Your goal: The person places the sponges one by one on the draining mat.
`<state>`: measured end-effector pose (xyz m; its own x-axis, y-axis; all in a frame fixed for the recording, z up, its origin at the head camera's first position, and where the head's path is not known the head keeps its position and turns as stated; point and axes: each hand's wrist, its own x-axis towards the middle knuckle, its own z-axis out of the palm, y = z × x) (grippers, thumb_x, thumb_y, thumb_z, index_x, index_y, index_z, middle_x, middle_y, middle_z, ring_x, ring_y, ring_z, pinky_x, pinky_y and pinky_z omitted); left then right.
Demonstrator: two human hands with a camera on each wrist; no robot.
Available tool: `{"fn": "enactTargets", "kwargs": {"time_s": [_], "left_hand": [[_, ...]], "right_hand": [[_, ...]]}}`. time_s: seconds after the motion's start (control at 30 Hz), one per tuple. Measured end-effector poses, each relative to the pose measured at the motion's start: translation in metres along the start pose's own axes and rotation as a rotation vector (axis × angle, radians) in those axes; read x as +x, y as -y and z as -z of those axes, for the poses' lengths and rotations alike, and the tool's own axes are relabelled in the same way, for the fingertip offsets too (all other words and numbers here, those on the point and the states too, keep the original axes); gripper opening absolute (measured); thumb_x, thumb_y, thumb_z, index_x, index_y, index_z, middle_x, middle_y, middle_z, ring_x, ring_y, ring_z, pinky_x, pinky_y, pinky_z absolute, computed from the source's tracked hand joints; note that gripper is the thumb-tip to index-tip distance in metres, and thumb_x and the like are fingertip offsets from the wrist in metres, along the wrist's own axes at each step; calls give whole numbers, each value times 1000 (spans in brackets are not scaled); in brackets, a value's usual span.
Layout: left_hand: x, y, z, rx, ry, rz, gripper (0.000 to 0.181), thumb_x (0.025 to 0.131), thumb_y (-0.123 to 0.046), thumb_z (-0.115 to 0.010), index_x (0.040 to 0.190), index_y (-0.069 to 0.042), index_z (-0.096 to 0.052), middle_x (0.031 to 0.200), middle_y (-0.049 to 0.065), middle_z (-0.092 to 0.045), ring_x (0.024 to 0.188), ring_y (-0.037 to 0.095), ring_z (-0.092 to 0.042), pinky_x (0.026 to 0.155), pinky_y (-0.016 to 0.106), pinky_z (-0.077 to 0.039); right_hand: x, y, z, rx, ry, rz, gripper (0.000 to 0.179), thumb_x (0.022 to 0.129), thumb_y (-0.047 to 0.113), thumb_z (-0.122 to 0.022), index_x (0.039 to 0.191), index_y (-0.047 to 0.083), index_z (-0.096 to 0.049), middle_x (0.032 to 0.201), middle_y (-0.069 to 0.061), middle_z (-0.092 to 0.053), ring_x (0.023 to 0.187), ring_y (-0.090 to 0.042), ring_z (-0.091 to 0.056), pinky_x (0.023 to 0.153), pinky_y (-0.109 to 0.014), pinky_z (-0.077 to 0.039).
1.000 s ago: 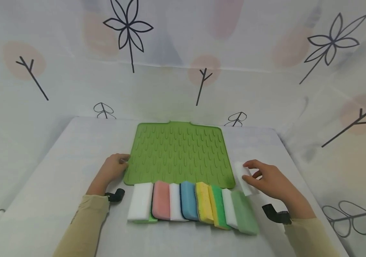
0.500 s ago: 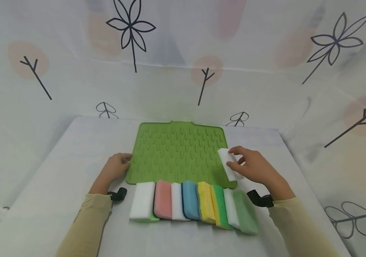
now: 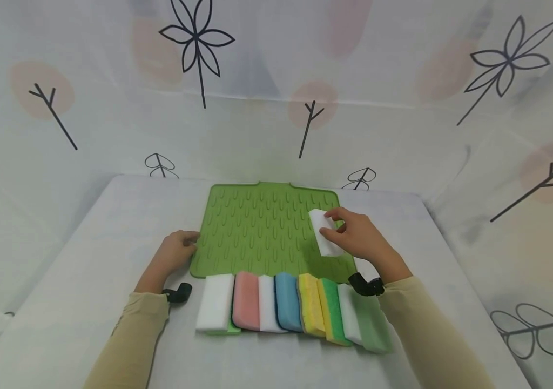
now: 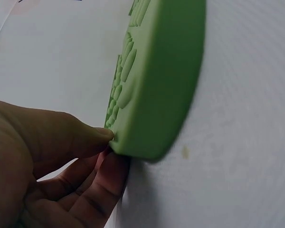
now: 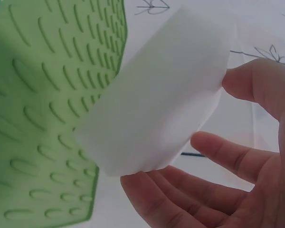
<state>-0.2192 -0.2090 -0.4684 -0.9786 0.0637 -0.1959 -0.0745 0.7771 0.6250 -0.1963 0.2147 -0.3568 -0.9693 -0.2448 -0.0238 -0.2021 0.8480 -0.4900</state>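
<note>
I have the right hand (image 3: 360, 236) pinching a white rectangular foam block (image 3: 322, 235) above the right side of a rubbery green ridged mat (image 3: 252, 229). My left hand's (image 3: 176, 250) fingers (image 4: 107, 183) narrowly grip the mat's left edge.

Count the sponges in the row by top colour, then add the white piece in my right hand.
White sponges: 3
Pink sponge: 1
Blue sponge: 1
Yellow sponge: 1
Bright green sponge: 1
Pale green sponge: 1
White piece in right hand: 1
Total: 9
Light green strip under leftmost white: unclear, uncounted.

Booth (image 3: 9, 183) with flower-patterned drapes (image 3: 252, 129)
</note>
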Motion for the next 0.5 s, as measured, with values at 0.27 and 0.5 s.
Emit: {"fn": "enactTargets", "kwargs": {"time_s": [0.27,0.5], "left_hand": [[-1,0,0,-6,4,10,46,95,-13,-48,140,-3,-49,135,21,-54,121,35,-53,102,53,-45],[1,0,-1,-6,3,11,47,95,-13,-48,141,-3,-48,137,20,-53,125,36,-51,105,54,-43]], "right_hand": [[17,11,-10,32,0,-12,51,92,48,-59,132,18,-54,133,-13,-58,108,-29,-64,81,-44,-56],[32,26,-15,58,6,-5,52,92,50,-57,134,19,-52,135,-10,-57,110,-29,-63,84,-45,-55]]}}
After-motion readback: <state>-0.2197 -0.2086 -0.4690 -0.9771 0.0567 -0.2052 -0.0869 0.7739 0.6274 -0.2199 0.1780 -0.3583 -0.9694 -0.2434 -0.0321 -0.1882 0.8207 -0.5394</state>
